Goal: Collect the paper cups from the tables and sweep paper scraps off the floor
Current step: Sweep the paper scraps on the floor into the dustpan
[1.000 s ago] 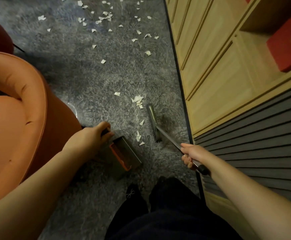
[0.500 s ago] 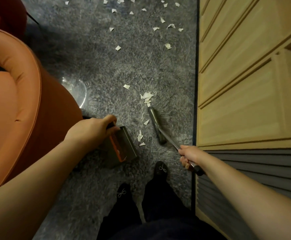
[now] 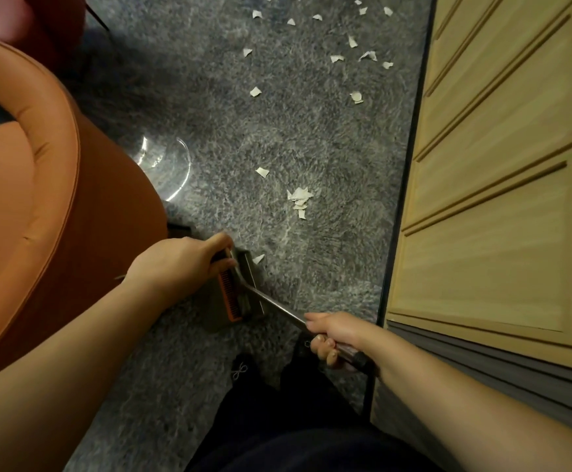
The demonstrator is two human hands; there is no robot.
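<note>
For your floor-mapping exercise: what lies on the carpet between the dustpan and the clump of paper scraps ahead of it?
In the head view, one lone scrap at the dustpan mouth; beyond it, bare grey carpet up to the clump.

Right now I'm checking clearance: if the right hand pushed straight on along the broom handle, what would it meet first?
The right hand would probably meet the dustpan first, where the broom head already sits, held by the left hand; depth is unclear.

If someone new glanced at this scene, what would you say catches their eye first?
Probably the white paper scraps scattered over the grey carpet, thickest at the top. Next, the two hands low in the middle: the left hand holds the dustpan, the right hand grips the broom handle. The orange armchair fills the left.
</note>
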